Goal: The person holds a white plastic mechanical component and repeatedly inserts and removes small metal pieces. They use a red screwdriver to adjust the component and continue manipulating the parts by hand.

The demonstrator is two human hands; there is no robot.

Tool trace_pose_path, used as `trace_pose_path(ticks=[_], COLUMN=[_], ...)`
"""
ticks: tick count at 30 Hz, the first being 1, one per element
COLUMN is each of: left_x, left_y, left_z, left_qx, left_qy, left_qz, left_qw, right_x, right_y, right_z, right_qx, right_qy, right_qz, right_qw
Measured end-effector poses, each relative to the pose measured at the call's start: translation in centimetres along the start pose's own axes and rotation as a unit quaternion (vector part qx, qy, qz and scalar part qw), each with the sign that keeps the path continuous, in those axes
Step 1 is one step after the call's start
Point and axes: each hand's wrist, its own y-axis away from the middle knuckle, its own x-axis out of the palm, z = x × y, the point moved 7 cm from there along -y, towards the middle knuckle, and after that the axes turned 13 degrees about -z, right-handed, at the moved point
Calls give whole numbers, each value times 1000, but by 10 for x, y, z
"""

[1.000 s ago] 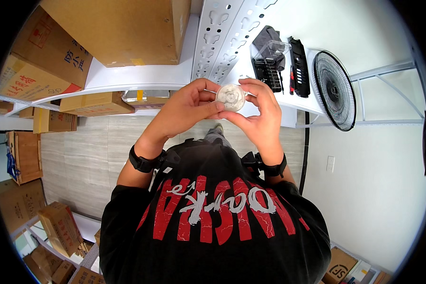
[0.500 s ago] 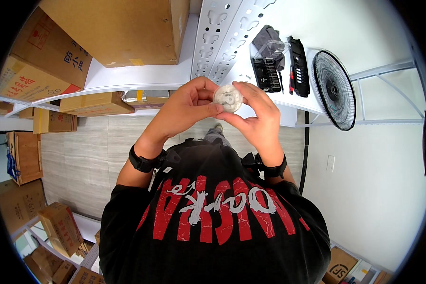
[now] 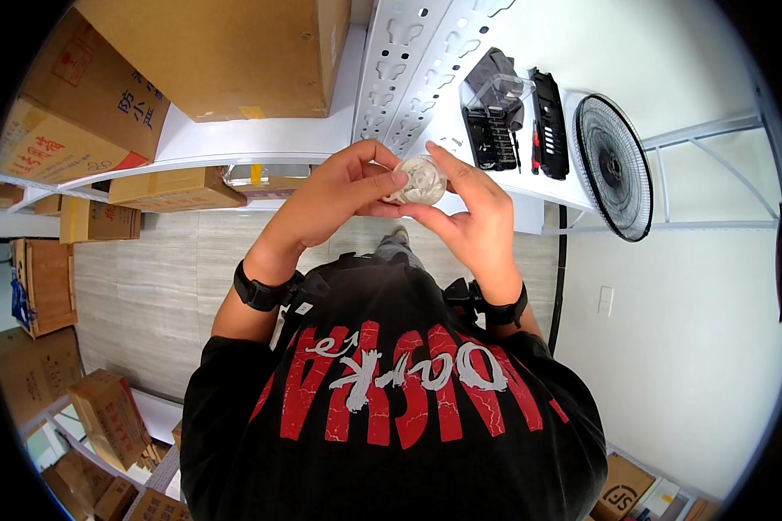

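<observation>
Between my two hands is a small round whitish part (image 3: pixel 425 181) with a raised, ring-like inner shape; its exact kind is not clear. My left hand (image 3: pixel 343 191) is closed on its left side, the thumb lying over the rim and the other fingers curled behind. On the right side, my right hand (image 3: pixel 478 201) grips the edge between thumb and forefinger. The part is held in the air in front of the white shelf edge, and its underside is hidden.
On the white shelf ahead right lie an open black tool-bit case (image 3: pixel 491 139), a grey cloth (image 3: pixel 493 68), a long black slotted part (image 3: pixel 548 122) and a few small screws. A black fan grille (image 3: pixel 614 165) leans at the right. Cardboard boxes (image 3: pixel 226 61) fill the left shelving.
My left thumb has moved up and inward over the round part's face. The part appears slightly turned and tilted, while my right hand has barely moved.
</observation>
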Motion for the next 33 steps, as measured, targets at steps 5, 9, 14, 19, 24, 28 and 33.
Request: trace_pose_path(ticks=[5, 9, 14, 19, 24, 28, 33], left_x=[-3, -2, -1, 4, 8, 11, 14], left_y=[-1, 1, 3, 7, 6, 4, 3], left_z=[4, 4, 3, 1, 2, 5, 7], left_qx=[-45, -35, -64, -81, -82, -71, -52], left_qy=[48, 15, 17, 28, 41, 26, 1], left_qz=[3, -3, 4, 10, 13, 14, 9], left_qw=[998, 999, 998, 996, 996, 997, 999], right_x=[4, 7, 3, -1, -5, -8, -11], right_y=[2, 5, 6, 10, 10, 12, 13], right_z=[-7, -15, -12, -14, -13, -15, -14], right_qx=[71, 162, 167, 197, 210, 211, 214], right_qy=[-45, -128, -174, -232, -241, -244, -243], right_qz=[58, 118, 162, 166, 170, 164, 154], right_qw=[995, 971, 957, 938, 932, 932, 934])
